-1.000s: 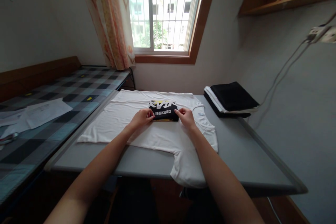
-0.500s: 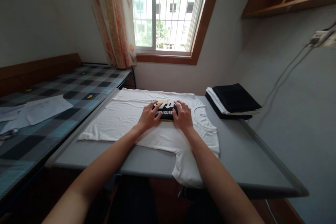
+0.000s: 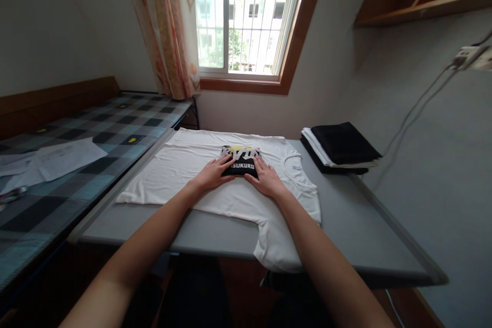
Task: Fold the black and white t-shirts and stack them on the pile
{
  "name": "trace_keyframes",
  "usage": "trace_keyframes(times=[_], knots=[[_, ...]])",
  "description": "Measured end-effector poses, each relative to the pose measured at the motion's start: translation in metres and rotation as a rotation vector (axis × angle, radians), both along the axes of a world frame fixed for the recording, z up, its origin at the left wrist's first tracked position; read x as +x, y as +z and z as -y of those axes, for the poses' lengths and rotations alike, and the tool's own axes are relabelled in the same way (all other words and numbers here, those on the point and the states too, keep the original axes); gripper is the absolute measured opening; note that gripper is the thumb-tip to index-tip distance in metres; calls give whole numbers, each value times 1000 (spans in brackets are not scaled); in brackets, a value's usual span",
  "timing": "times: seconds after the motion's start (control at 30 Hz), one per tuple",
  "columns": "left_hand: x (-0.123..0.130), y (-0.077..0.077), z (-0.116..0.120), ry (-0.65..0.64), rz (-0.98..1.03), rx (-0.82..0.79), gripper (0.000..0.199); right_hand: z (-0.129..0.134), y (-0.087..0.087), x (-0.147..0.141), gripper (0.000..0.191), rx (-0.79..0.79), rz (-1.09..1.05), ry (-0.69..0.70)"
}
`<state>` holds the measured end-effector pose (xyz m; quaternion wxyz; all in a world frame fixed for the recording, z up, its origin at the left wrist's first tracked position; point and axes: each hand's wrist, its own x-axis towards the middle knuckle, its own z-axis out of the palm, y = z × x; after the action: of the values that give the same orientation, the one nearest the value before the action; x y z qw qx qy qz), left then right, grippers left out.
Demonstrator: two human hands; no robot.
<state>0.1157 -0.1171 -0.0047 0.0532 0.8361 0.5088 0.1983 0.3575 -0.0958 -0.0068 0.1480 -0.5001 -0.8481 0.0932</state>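
A white T-shirt (image 3: 184,164) lies spread on its side across the grey table, neckline to the right, one sleeve hanging over the front edge. In its middle is a black panel (image 3: 240,168) with white lettering and some yellow; whether it is a print or a separate piece I cannot tell. My left hand (image 3: 216,171) rests flat with fingers apart at the panel's left edge. At the right edge my right hand (image 3: 265,174) lies likewise, fingers spread. Both hands touch the shirt or panel and grip nothing.
A stack of folded black and white cloths (image 3: 342,146) sits at the table's (image 3: 369,230) back right. On the left, a bed with a checked cover (image 3: 146,118) holds loose papers (image 3: 61,159). A curtain (image 3: 169,36) hangs beside the barred window; a cable (image 3: 413,107) runs down the right wall.
Both hands have slid toward me and outward, off the panel's middle to its edges, and flattened. More of the panel's lettering shows. The shirt has stayed nearly in place.
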Motion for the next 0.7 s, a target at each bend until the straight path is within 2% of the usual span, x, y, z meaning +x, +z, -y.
trace_keyframes(times=[0.13,0.3,0.43,0.57,0.7], knots=[[-5,4,-3,-69,5,174,39,3,1,5,77,150,-28,13],[6,6,0,-119,-115,316,26,10,7,-6,49,372,-68,122],[17,4,2,-135,-172,446,23,14,8,-17,37,442,-44,156],[19,2,-3,-129,-146,567,19,15,10,-30,40,504,48,91],[14,4,-8,-114,-82,623,16,11,23,-49,39,459,192,82]])
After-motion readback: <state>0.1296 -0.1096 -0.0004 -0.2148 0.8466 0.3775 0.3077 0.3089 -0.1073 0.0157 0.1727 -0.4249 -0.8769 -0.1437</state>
